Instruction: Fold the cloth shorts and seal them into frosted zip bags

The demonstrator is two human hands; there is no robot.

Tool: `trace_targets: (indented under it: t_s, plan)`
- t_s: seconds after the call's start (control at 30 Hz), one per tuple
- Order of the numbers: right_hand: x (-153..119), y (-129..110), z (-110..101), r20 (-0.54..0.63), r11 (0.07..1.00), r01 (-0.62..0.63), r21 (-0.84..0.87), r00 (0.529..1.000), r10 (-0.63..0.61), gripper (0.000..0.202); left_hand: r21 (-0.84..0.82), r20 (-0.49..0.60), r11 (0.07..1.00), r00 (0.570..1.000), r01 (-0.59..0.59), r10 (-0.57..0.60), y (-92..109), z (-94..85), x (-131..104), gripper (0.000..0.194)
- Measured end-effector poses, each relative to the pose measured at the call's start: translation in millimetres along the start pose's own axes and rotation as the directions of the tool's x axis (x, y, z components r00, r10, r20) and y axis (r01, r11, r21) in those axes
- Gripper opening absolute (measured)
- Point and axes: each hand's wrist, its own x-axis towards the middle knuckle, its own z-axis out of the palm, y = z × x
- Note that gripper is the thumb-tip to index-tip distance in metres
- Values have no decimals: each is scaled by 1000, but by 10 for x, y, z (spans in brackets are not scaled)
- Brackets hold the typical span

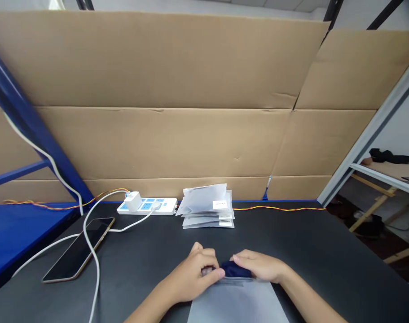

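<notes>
A frosted plastic bag [238, 303] lies on the dark tabletop in front of me, its mouth at the far end. Dark navy fabric [235, 269] shows at that mouth, partly covered by my fingers; its full shape is hidden. My left hand [199, 273] is closed at the left corner of the mouth, thumb and curled fingers pinching the bag's edge. From the right, my right hand [260, 264] grips the navy fabric, thumb on top and its other fingers mostly out of sight.
Beyond my hands stands a stack of frosted packets [206, 199] with white labels. To its left are a white power strip [169, 206] with a plugged-in charger [133, 201], white cables, and a phone or tablet [79, 249]. A cardboard panel [177, 143] walls the back.
</notes>
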Motion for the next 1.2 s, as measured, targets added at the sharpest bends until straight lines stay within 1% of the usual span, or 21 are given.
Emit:
trace_targets:
  t_s: [0.07,0.13,0.17,0.23,0.3,0.33,0.4,0.53,0.6,0.67,0.73,0.8,0.9,0.93,1.0,1.1,1.2]
  plan:
    - [-21,-8,-5,18,1000,15,-17,1000,-15,58,-30,26,999,1000,14,-13,24,15,-10,26]
    - [-32,-53,-4,-2,998,57,-20,998,-57,51,-33,17,999,999,39,-38,27,2,-18,16]
    - [-33,-84,-2,-34,996,85,-15,996,-85,45,-28,4,998,999,50,-50,21,-14,-21,15]
    - [-24,-141,8,-126,990,139,-5,982,-138,37,-18,-16,998,998,68,-68,-2,-58,-23,18]
    - [-5,-172,19,-194,988,157,-3,969,-155,35,-10,-13,997,997,76,-76,-23,-100,-23,17]
    - [6,-174,24,-204,988,152,-6,967,-150,37,-3,-11,997,997,78,-78,-29,-116,-23,17]
    - [21,-150,31,-173,993,120,-17,977,-121,44,18,-7,996,997,83,-82,-25,-128,-24,18]
    - [4,-81,21,-63,998,44,-46,997,-47,59,54,26,996,997,66,-67,27,-93,-25,25]
    - [-24,-84,6,-30,997,32,-64,999,-34,61,36,49,998,998,49,-51,50,-69,-27,24]
    - [-48,-118,-6,-29,996,61,-72,998,-63,58,20,50,998,997,52,-53,59,-58,-32,18]
    - [-52,-161,-8,-71,990,127,-58,989,-131,49,31,36,997,997,72,-73,47,-65,-37,21]
    - [-31,-185,4,-145,982,186,-26,971,-188,39,67,28,994,996,88,-90,19,-85,-37,23]
    - [25,-171,37,-267,973,227,42,941,-208,31,132,23,989,997,73,-77,-28,-111,-29,23]
    - [40,-161,46,-283,973,228,41,936,-208,31,145,22,987,997,64,-68,-41,-115,-24,23]
    - [56,-143,55,-247,978,208,-15,947,-205,33,147,17,988,998,52,-55,-57,-115,-13,25]
    - [45,-130,39,-106,976,176,-126,976,-189,43,107,23,993,998,49,-52,-60,-101,3,27]
    - [17,-108,-1,-7,970,171,-174,985,-175,53,95,55,993,996,68,-73,-56,-82,7,27]
